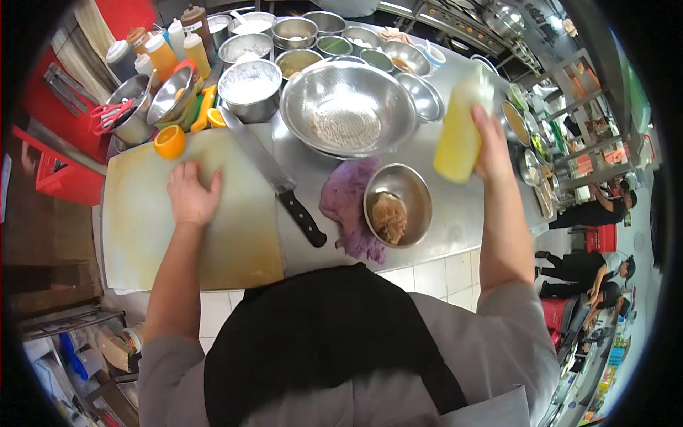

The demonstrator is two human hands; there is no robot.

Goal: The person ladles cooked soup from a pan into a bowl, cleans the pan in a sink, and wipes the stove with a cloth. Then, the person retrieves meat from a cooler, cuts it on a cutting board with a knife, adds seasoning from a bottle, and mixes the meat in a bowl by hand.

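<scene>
My right hand (492, 146) grips a squeeze bottle (459, 132) of yellow liquid, raised over the right side of the steel counter and blurred at its top. Resting on the cutting board (228, 242), my left hand (192, 192) has its thumb spread and holds nothing. A cut orange half (169, 142) lies just beyond its fingers. Between my hands, a small steel bowl (420, 206) contains a brown, shredded-looking clump (389, 218). It stands against a crumpled purple cloth (348, 203). A black-handled knife (302, 217) lies along the board's right edge.
Behind the small bowl sits a large steel bowl (348, 107), with several smaller containers further back. Squeeze bottles (162, 58) and red-handled scissors (110, 117) stand at the back left. A yellow-handled tool (204, 107) lies by the board. Several people (587, 274) are at far right.
</scene>
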